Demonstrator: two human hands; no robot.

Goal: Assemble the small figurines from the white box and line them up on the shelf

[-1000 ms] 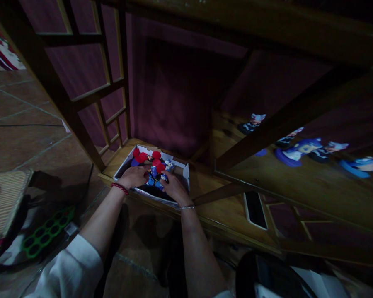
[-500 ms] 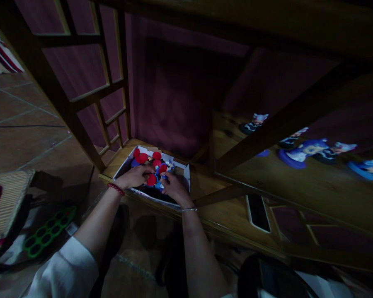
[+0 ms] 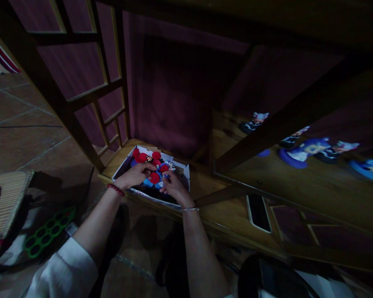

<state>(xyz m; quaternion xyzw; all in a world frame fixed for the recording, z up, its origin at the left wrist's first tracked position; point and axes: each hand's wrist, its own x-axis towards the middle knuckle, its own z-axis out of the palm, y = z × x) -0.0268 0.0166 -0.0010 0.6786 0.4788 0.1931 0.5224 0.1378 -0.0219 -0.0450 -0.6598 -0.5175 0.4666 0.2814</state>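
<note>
A shallow white cardboard box [image 3: 187,174] stands on the wooden shelf, with small figurines on round red and blue bases [image 3: 139,157] jumbled inside. Over its left half, my left hand [image 3: 136,174] has bent fingers closed at a figurine; a red bead bracelet circles that wrist. My right hand [image 3: 175,187] reaches in from the near right side, its fingers curled on a small blue-and-white figurine. Between the two hands lies a figurine's red round base [image 3: 154,178]. Dim light and the fingers hide much of what each hand grips.
To the right, several figurines [image 3: 304,152] stand on a raised wooden shelf. A phone [image 3: 258,212] lies on the lower shelf. A lattice wooden frame [image 3: 95,92] rises at the left. On the floor side are a green holed tray [image 3: 48,232] and a woven stool [image 3: 14,203].
The red base between my hands has shifted slightly right and up, and more blue shows beneath it. Both hands have moved only a little within the box.
</note>
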